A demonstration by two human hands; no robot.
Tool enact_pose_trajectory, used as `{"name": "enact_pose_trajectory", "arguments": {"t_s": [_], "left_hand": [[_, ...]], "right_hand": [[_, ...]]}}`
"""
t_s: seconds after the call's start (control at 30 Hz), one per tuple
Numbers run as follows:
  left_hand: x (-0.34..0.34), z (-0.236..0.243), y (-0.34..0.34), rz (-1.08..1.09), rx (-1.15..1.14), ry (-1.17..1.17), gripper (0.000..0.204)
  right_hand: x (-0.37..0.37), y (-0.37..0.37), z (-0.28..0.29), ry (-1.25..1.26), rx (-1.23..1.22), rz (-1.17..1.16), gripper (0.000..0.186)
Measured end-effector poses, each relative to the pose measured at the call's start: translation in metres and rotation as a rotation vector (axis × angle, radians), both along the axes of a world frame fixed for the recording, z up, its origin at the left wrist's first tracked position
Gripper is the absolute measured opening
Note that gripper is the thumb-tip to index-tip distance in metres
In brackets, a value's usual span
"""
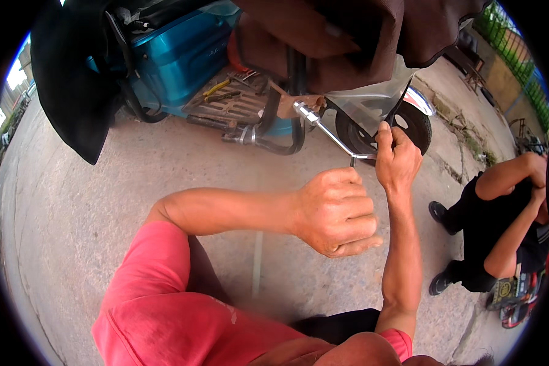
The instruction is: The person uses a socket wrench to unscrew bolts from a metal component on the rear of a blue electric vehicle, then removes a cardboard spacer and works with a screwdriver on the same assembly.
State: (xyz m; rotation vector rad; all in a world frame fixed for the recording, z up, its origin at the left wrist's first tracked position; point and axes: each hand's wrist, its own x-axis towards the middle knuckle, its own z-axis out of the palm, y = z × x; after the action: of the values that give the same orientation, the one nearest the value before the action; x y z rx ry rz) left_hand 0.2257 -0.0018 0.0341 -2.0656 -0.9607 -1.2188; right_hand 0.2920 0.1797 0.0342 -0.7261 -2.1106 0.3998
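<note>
The wrench sits at the left hand's 12 o'clock; that fist seems closed round one leg, the right hand grips the 3 o'clock leg; best keep the 10 o'clock socket square, pressure even.

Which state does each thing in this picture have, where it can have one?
Wrench: held in the air, one socket end exposed
Left hand: closed, one wrench arm running into it
Right hand: closed on another wrench arm
Yellow-handled pliers: lying on the footboard
Brown cover: draped, with folds
Clear sheet: hanging partly over the wheel
</note>
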Motion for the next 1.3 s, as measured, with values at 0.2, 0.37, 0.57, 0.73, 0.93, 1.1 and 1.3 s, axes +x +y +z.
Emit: {"name": "enact_pose_trajectory", "arguments": {"t_s": [0.2,0.37,0.57,0.73,0.93,1.1,1.3], "left_hand": [[0.004,0.020,-0.005,0.038,-0.108,-0.097,0.028],[0.012,0.042,0.006,0.097,-0.163,-0.277,0.027],[0.009,0.099,0.040,0.198,-0.644,-0.345,0.036],[0.003,0.105,0.084,0.260,-0.825,-0.366,0.042],[0.003,0.101,0.113,0.347,-0.983,-0.309,0.042],[-0.002,0.098,0.097,0.310,-0.956,-0.316,0.056],[-0.040,0.062,0.026,0.217,-0.467,-0.415,0.049]], "right_hand": [[0.004,-0.008,-0.010,-0.079,-0.217,0.061,0.059],[0.001,-0.072,-0.014,0.299,0.011,0.091,0.071],[0.030,-0.059,-0.069,-0.014,-0.912,0.352,0.070],[0.038,-0.110,-0.037,0.072,-1.615,0.593,0.070],[0.048,-0.138,-0.030,0.245,-1.772,0.766,0.060],[0.044,-0.137,-0.036,0.129,-1.497,0.769,0.055],[0.033,-0.126,-0.023,0.029,-1.425,0.700,0.055]]}}
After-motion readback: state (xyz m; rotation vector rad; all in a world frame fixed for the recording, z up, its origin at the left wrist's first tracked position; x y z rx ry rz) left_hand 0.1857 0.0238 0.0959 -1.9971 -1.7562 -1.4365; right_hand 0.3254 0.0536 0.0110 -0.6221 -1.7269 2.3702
